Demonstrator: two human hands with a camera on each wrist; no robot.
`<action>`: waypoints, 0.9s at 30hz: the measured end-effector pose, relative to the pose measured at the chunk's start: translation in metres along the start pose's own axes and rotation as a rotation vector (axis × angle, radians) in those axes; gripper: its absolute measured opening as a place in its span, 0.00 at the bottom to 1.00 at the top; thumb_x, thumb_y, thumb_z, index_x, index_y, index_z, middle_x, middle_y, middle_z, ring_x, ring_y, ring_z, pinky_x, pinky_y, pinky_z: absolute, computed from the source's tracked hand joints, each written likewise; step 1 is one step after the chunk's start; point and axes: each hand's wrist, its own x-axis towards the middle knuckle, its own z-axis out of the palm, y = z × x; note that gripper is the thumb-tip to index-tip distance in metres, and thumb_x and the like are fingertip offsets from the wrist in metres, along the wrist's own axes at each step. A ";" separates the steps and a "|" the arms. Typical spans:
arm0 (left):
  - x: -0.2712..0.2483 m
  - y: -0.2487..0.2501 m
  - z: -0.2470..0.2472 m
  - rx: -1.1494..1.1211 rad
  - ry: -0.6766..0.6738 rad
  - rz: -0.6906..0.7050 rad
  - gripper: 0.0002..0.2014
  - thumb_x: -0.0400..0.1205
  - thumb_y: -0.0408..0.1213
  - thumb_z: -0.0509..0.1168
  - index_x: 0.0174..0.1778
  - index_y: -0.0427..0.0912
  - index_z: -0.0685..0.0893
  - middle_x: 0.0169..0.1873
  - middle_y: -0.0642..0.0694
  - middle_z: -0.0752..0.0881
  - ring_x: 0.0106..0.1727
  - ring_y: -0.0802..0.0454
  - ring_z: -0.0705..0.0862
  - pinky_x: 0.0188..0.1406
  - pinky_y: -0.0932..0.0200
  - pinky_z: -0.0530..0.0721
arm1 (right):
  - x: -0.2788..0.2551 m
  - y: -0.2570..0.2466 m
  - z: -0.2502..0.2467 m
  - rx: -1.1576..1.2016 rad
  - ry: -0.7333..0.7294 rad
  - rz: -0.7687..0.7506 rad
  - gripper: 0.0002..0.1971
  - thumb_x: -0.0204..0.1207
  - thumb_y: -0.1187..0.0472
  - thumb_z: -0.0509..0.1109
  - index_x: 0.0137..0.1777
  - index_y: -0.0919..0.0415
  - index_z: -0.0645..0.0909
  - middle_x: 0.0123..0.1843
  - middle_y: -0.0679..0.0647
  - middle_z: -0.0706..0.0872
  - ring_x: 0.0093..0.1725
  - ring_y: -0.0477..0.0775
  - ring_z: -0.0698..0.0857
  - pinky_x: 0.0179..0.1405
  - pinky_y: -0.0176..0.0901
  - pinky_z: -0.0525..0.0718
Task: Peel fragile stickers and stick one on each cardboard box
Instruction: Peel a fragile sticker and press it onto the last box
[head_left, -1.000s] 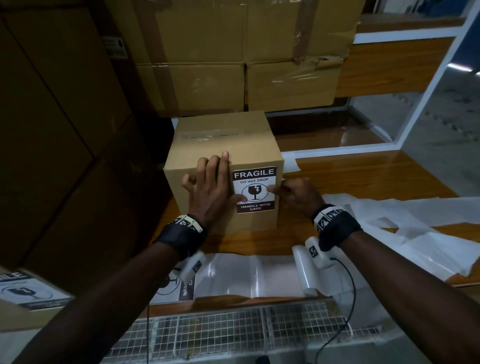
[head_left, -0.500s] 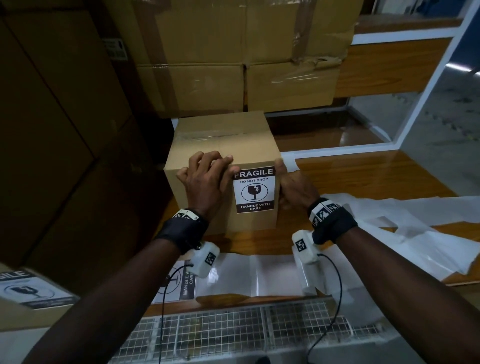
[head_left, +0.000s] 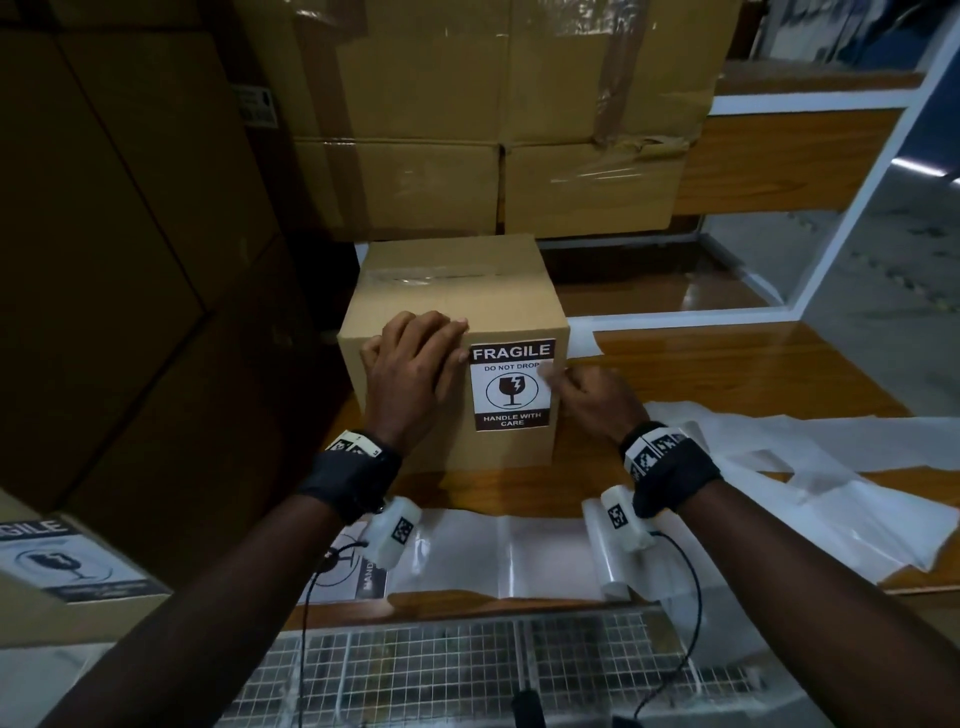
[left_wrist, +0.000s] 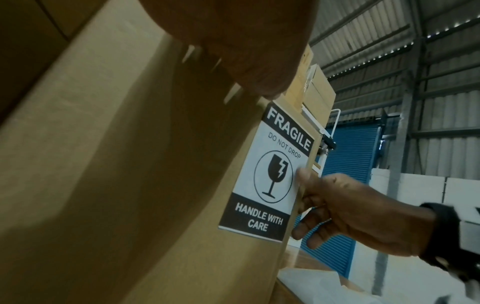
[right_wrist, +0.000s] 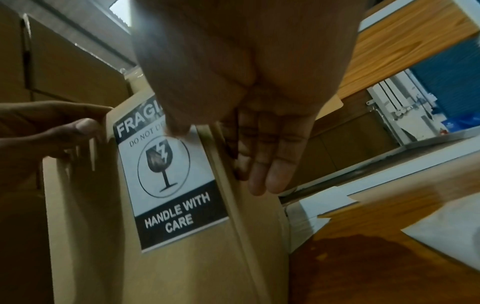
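A small cardboard box (head_left: 457, 291) stands on the wooden table (head_left: 727, 374). A black-and-white FRAGILE sticker (head_left: 511, 395) lies flat on the right half of its front face. My left hand (head_left: 415, 364) grips the box left of the sticker, fingers bent over the top front edge and palm on the front. My right hand (head_left: 587, 400) is at the box's right front corner. Its thumb presses the sticker's (left_wrist: 270, 181) right edge, and its straight fingers (right_wrist: 270, 156) lie against the right side face.
A glossy backing strip (head_left: 498, 551) with one sticker (head_left: 358, 566) left on it lies near the table's front edge. Loose white liner sheets (head_left: 831, 499) cover the right. Large boxes (head_left: 467, 130) stand behind and at the left. A labelled box (head_left: 67, 566) is at lower left, with wire mesh (head_left: 467, 670) below.
My left hand slid up from lying flat on the front face and bent its fingers over the top edge. My right hand went to the box's corner, and its thumb came onto the sticker's edge.
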 end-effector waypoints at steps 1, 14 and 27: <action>-0.006 -0.004 -0.003 -0.003 -0.013 0.007 0.20 0.89 0.51 0.60 0.73 0.47 0.83 0.70 0.44 0.82 0.75 0.39 0.74 0.65 0.39 0.69 | -0.003 0.002 0.000 -0.044 -0.037 -0.006 0.38 0.75 0.25 0.63 0.48 0.64 0.88 0.40 0.54 0.91 0.33 0.49 0.85 0.30 0.42 0.80; -0.064 -0.038 -0.015 -0.633 -0.155 -0.746 0.43 0.79 0.53 0.76 0.87 0.50 0.63 0.79 0.49 0.75 0.75 0.50 0.76 0.71 0.44 0.79 | 0.002 0.001 0.008 0.405 -0.096 -0.014 0.43 0.73 0.56 0.82 0.85 0.53 0.63 0.69 0.44 0.81 0.67 0.46 0.80 0.42 0.27 0.84; -0.056 -0.072 -0.048 -0.842 -0.055 -0.859 0.31 0.81 0.49 0.75 0.80 0.56 0.73 0.70 0.54 0.82 0.71 0.51 0.81 0.70 0.34 0.82 | 0.017 -0.039 0.043 0.573 -0.044 -0.139 0.33 0.75 0.57 0.81 0.78 0.46 0.73 0.63 0.37 0.87 0.59 0.30 0.85 0.46 0.34 0.89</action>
